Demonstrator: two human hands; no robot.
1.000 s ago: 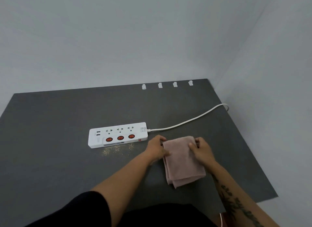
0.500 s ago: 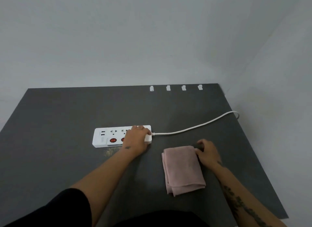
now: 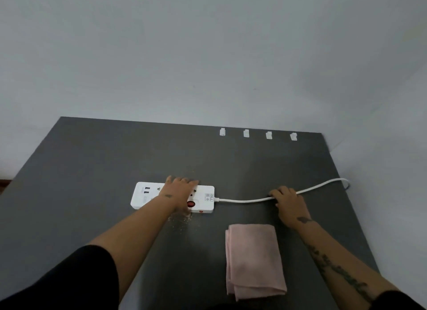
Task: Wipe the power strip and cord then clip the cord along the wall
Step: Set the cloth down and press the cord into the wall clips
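the white power strip [image 3: 172,197] lies flat on the dark mat [image 3: 92,171], and the left hand [image 3: 180,193] rests spread over its middle, fingers apart and pressing rather than gripping. its cord [image 3: 245,200] runs right toward the corner; the right hand [image 3: 287,200] curls over it midway, though whether the fingers fully close around it i cannot tell. the strip looks like a rigid, light plastic block that could skid on the mat (best pinned from above, as here). the cord seems limp and springy, so hold it near the part being worked. the folded pink cloth [image 3: 254,261] lies untouched nearby, and four white clips [image 3: 257,134] wait at the wall [image 3: 208,55].
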